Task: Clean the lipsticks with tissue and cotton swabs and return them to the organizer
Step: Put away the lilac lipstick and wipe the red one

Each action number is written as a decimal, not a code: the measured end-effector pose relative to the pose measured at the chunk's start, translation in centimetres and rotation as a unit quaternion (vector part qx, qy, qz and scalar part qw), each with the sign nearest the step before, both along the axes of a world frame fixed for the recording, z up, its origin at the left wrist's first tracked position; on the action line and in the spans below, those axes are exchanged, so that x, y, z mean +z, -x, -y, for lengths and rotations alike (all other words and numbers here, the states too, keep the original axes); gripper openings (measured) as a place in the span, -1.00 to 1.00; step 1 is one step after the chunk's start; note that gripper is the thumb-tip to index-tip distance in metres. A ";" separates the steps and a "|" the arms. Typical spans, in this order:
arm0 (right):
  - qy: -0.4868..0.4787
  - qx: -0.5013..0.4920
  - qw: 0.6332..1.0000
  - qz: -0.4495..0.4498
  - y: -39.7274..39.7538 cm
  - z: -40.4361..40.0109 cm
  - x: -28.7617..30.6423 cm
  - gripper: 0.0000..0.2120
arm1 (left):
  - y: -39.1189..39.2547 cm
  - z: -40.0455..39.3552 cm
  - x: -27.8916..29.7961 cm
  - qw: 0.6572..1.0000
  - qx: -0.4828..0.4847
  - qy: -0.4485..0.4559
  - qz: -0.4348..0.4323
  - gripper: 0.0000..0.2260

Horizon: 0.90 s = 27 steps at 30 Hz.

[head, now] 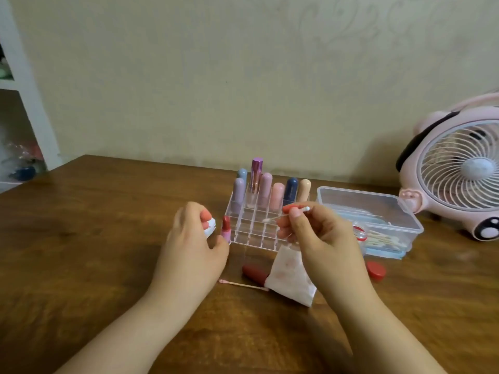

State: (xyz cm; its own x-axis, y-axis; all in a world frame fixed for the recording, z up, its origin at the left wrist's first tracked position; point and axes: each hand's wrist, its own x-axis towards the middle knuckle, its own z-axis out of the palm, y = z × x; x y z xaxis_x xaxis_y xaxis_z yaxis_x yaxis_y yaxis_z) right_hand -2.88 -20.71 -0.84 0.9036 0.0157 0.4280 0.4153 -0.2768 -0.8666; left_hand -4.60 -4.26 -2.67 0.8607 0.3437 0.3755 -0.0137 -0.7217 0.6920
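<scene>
Nearest on the wooden table [81,238]: a used cotton swab [243,285] with a pink-stained tip was seen lying flat, touching a folded tissue [289,279] marked with faint pink smears. A dark red cap [255,273] lay beside it, partly under the tissue.

Left hand [193,247]: fingers curled round an open lipstick [226,228], red bullet exposed, held upright just left of the organizer; a white object was also pinched near the fingertips, identity not clear. Right hand [310,233]: a fresh swab [286,215] was pinched between thumb and fingers, its far tip pointed toward the lipstick, not yet touching.

Progress was judged as mid-task: one lipstick being cleaned, recapping and return still left. Whether the stored ones were already cleaned could not be told.

Clear organizer [259,228]: seven capped tubes were counted standing in the back two rows; front compartments held nothing. To the right, a small red lid [376,270] lay on the table. Clear plastic box [378,211]: lidless, spare swabs and some pale flat items inside. A pink fan [459,171] stood at far right.
</scene>
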 end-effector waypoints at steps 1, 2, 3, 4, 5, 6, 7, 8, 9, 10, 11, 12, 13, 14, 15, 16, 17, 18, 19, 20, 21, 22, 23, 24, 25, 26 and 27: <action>0.001 -0.018 1.000 0.007 0.0 0.4 0.4 -0.83 | 0.4 0.2 0.4 1.000 -0.011 -0.010 0.027 -0.74; 0.005 -0.035 0.999 0.013 0.1 0.8 1.0 -0.82 | 0.8 0.6 0.9 0.998 -0.038 -0.021 0.043 -0.77; 0.010 -0.052 0.998 0.014 0.1 1.4 1.7 -0.82 | 1.0 1.1 1.4 0.996 -0.074 -0.032 0.047 -0.78; 0.018 -0.066 0.998 0.012 0.1 2.1 2.4 -0.83 | 1.2 1.8 1.9 0.992 -0.112 -0.041 0.045 -0.78; 0.028 -0.076 0.997 0.007 0.1 2.9 3.1 -0.83 | 1.2 2.6 2.3 0.987 -0.147 -0.049 0.037 -0.78; 0.040 -0.081 0.996 0.001 0.0 3.9 3.7 -0.83 | 1.1 3.4 2.7 0.983 -0.176 -0.053 0.026 -0.79; 0.055 -0.086 0.995 0.000 -0.1 4.9 4.3 -0.83 | 0.9 4.3 3.0 0.978 -0.199 -0.054 0.010 -0.79; 0.068 -0.094 0.993 0.005 -0.2 6.1 4.6 -0.82 | 0.7 5.3 3.2 0.975 -0.217 -0.049 -0.006 -0.77; 0.075 -0.103 0.992 0.013 -0.3 7.3 4.9 -0.82 | 0.3 6.4 3.3 0.972 -0.230 -0.043 -0.020 -0.75; 0.075 -0.110 0.991 0.021 -0.4 8.4 4.9 -0.81 | 0.0 7.6 3.3 0.970 -0.237 -0.039 -0.027 -0.70; 0.070 -0.115 0.990 0.028 -0.6 9.5 4.9 -0.81 | -0.5 8.7 3.2 0.970 -0.238 -0.037 -0.033 -0.63; 0.065 -0.119 0.990 0.032 -0.7 10.3 4.7 -0.82 | -0.9 9.9 3.0 0.970 -0.236 -0.035 -0.041 -0.54; 0.059 -0.122 0.990 0.035 -0.8 11.0 4.4 -0.83 | -1.4 10.9 2.7 0.970 -0.233 -0.038 -0.051 -0.46; 0.051 -0.121 0.991 0.041 -0.9 11.5 4.1 -0.83 | -1.8 11.9 2.3 0.971 -0.227 -0.050 -0.060 -0.39; 0.041 -0.118 0.991 0.048 -1.0 11.9 3.7 -0.84 | -2.2 12.7 1.9 0.971 -0.219 -0.071 -0.071 -0.33; 0.033 -0.114 0.991 0.054 -1.0 12.2 3.3 -0.84 | -2.5 13.4 1.7 0.970 -0.208 -0.095 -0.083 -0.30; 0.029 -0.109 0.992 0.059 -1.0 12.4 2.9 -0.83 | -2.8 13.9 1.3 0.970 -0.194 -0.115 -0.094 -0.28; 0.027 -0.105 0.992 0.063 -1.0 12.5 2.6 -0.83 | -2.9 14.3 1.0 0.970 -0.179 -0.128 -0.104 -0.26; 0.022 -0.103 0.992 0.066 -1.0 12.7 2.2 -0.84 | -3.1 14.7 0.7 0.970 -0.167 -0.136 -0.111 -0.25; 0.013 -0.101 0.993 0.068 -1.0 12.9 1.9 -0.84 | -3.3 15.1 0.4 0.970 -0.160 -0.143 -0.112 -0.27; 0.003 -0.099 0.993 0.069 -1.0 13.1 1.7 -0.83 | -3.5 15.4 0.0 0.970 -0.156 -0.147 -0.110 -0.31; -0.006 -0.096 0.993 0.070 -1.0 13.3 1.5 -0.83 | -3.6 15.6 -0.4 0.971 -0.154 -0.144 -0.110 -0.34; -0.009 -0.093 0.993 0.069 -0.9 13.4 1.3 -0.83 | -3.8 15.7 -0.7 0.973 -0.151 -0.137 -0.106 -0.37; -0.009 -0.090 0.994 0.067 -0.8 13.5 1.2 -0.83 | -3.8 15.8 -0.9 0.975 -0.152 -0.129 -0.098 -0.39; -0.007 -0.087 0.994 0.068 -0.7 13.6 1.2 -0.83 | -3.8 15.9 -1.0 0.977 -0.154 -0.122 -0.088 -0.41; -0.007 -0.084 0.994 0.074 -0.5 13.6 1.3 -0.83 | -3.7 15.8 -1.1 0.978 -0.158 -0.116 -0.073 -0.43; -0.010 -0.081 0.993 0.084 -0.3 13.7 1.5 -0.83 | -3.6 15.6 -1.0 0.979 -0.164 -0.112 -0.052 -0.46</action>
State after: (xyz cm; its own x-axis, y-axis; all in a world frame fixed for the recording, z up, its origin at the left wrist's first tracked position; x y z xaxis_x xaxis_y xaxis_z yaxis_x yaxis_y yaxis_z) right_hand -2.55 -34.39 0.66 0.8095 -0.1339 0.5716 0.5055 -0.3361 -0.7946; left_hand -1.03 -19.90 -3.70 0.9484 -0.0374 0.3150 -0.2076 -0.8240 0.5272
